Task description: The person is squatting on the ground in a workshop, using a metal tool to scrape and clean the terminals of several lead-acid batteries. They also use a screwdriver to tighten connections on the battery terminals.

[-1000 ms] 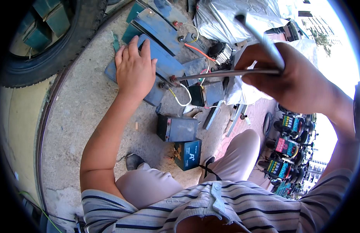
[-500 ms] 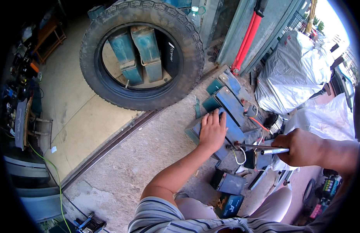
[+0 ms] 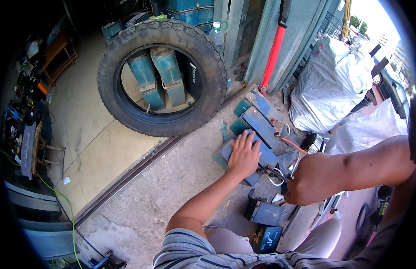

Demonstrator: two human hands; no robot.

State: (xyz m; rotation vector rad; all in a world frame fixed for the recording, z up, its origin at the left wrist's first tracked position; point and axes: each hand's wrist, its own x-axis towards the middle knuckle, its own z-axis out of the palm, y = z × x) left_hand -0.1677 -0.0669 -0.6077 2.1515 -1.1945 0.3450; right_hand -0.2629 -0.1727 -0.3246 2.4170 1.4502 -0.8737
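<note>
My left hand (image 3: 244, 154) lies flat with its fingers spread over a blue-grey battery (image 3: 268, 158). In my right fist (image 3: 306, 181) is a long, thin metal tool (image 3: 279, 174). Its far end meets the battery's near right end, around the terminal; the exact contact is too small to make out, and my fist hides its grip. A white wire (image 3: 271, 181) loops beside that end. Another blue battery (image 3: 260, 126) stands just beyond, with an orange wire (image 3: 289, 143) near its right end.
Close to my knees sit a grey-topped battery (image 3: 267, 213) and a dark boxy battery with a blue label (image 3: 270, 239). A big tyre (image 3: 161, 127) stands at the far left. Red-handled cutters (image 3: 273, 60) lean on a metal post. Silver sheeting (image 3: 329, 85) covers something at the right.
My right fist has moved left and slightly down, closer to the battery, and less of the tool shows. My left hand stays on the battery. The whole view has shifted slightly.
</note>
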